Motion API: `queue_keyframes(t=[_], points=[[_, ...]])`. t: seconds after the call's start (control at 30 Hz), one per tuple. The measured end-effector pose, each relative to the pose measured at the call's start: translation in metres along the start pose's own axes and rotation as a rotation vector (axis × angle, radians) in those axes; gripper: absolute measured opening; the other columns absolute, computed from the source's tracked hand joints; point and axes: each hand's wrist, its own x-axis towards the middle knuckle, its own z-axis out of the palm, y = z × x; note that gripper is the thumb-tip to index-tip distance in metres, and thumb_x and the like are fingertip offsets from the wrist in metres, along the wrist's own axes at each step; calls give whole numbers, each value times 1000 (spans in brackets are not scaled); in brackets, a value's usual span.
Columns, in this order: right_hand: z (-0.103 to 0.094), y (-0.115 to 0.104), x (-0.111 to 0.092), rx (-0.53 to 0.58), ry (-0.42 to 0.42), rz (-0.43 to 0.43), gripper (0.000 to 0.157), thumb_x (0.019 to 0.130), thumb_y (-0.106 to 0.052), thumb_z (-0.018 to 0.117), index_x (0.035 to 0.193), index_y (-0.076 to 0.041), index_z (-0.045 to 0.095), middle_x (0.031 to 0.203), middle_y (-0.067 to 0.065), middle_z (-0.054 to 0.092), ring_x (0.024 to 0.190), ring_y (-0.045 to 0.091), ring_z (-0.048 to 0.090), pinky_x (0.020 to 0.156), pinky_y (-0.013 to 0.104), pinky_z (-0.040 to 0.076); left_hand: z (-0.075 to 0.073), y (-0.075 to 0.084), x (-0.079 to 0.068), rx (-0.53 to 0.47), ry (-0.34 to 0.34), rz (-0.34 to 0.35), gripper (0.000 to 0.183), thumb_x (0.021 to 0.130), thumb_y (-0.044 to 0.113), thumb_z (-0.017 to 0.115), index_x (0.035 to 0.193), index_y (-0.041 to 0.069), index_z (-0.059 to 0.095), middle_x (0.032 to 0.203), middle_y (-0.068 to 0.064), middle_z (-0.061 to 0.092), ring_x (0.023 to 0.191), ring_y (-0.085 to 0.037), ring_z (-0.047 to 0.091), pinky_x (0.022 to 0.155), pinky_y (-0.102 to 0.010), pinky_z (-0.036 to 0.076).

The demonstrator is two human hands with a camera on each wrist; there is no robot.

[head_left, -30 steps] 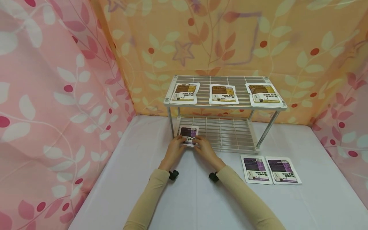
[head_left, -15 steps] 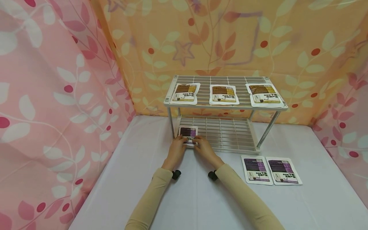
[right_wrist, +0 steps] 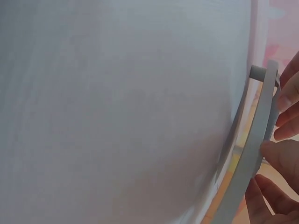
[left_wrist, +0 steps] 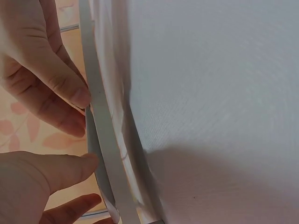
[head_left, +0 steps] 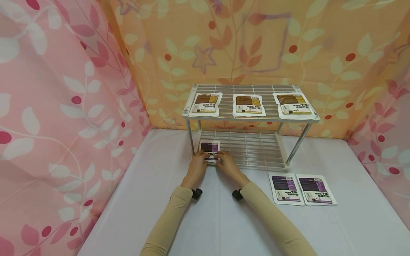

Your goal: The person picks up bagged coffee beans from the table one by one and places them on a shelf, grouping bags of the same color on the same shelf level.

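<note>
A white pouch (head_left: pixel 209 146) with a purple label lies on the lower shelf (head_left: pixel 253 153) of a white wire rack, at its left end. My left hand (head_left: pixel 197 164) holds the pouch's lower left edge, and my right hand (head_left: pixel 229 165) pinches the lower right edge. In the left wrist view the pouch's edge (left_wrist: pixel 97 144) runs along the shelf's front rail (left_wrist: pixel 108 140), with thumbs and fingers of both hands at it. The right wrist view shows my right hand (right_wrist: pixel 280 172) with its thumb at the pouch beside the rail; fingertips are partly hidden.
On the rack's top shelf (head_left: pixel 224 119) lie three pouches with brown-yellow labels: left (head_left: pixel 205 105), middle (head_left: pixel 248 105) and right (head_left: pixel 295 106). Two purple-labelled pouches, one (head_left: pixel 286 189) beside another (head_left: pixel 316 190), lie on the white table right of the rack. Metal posts (head_left: pixel 298 144) stand at the rack's corners.
The pouch between my hands has shifted very slightly left on the lower shelf. My left wrist has moved a little to the right; both hands keep their places at the pouch's edges.
</note>
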Motion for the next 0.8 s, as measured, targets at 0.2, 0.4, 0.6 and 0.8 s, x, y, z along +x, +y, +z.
queue_keyframes(t=[0.2,0.4,0.6,0.8], points=[[-6,6,-1,43,18,-22,26,79,4,65,105,5,66,115,26,57,108,41,53,94,51,43,-1,3,-1,13,19,2,26,84,3,64,109,0,65,126,-26,53,121,-39,46,100,-55,37],[-15,11,-8,22,33,-78,30,77,4,67,106,9,63,114,27,57,107,41,54,94,49,44,4,4,-1,-13,69,52,27,84,3,62,111,3,66,127,-24,53,120,-43,45,101,-56,35],[-32,11,-17,4,16,-62,34,79,2,66,111,9,60,116,25,57,109,39,53,94,50,44,7,15,-2,-57,87,132,26,87,4,60,112,4,65,125,-24,54,123,-45,42,103,-53,34],[-49,14,-24,2,19,-8,36,82,-2,65,117,3,60,120,22,56,112,38,53,92,50,45,8,36,-4,-26,63,159,28,84,2,64,112,3,65,123,-22,55,123,-45,43,97,-53,42]])
